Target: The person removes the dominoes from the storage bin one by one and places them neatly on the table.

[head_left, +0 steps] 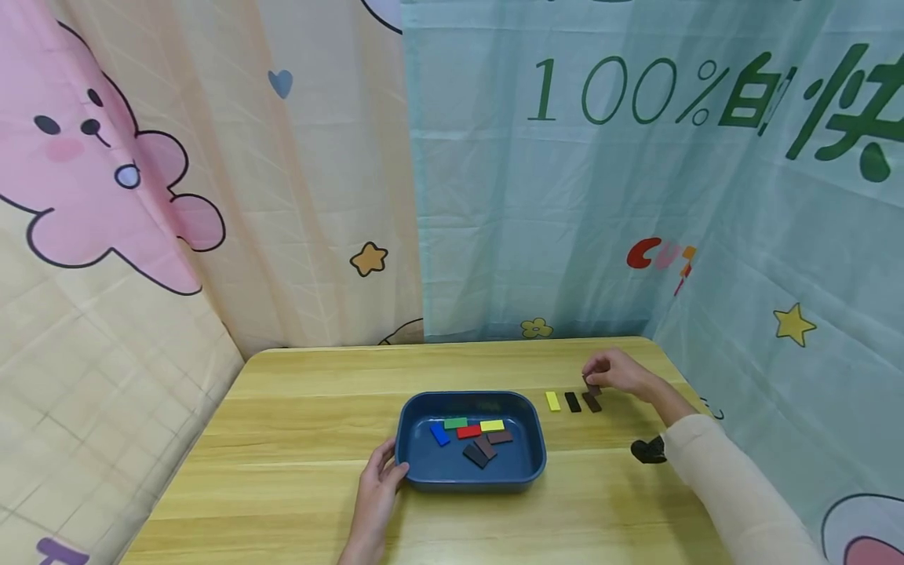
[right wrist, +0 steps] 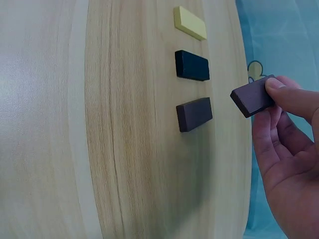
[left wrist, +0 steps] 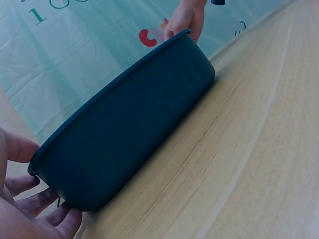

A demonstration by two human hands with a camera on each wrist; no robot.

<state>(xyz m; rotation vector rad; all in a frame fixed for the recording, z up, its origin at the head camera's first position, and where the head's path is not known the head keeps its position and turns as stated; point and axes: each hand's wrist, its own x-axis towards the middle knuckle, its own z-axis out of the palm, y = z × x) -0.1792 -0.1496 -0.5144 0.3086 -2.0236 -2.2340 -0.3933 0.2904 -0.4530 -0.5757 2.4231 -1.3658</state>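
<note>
My right hand pinches a brown domino block between thumb and fingers, raised over the table's far right part. Below it a row lies on the wood: a yellow block, a black block and another brown block, spaced slightly apart. My left hand grips the left end of a dark blue rectangular basin, fingers spread along its outer wall and rim in the left wrist view. Inside the basin lie several blocks, among them a green block, a blue block and a red block.
A small black object lies near my right sleeve. The wooden table ends at a back edge close behind the row of blocks, with printed curtains hanging beyond it.
</note>
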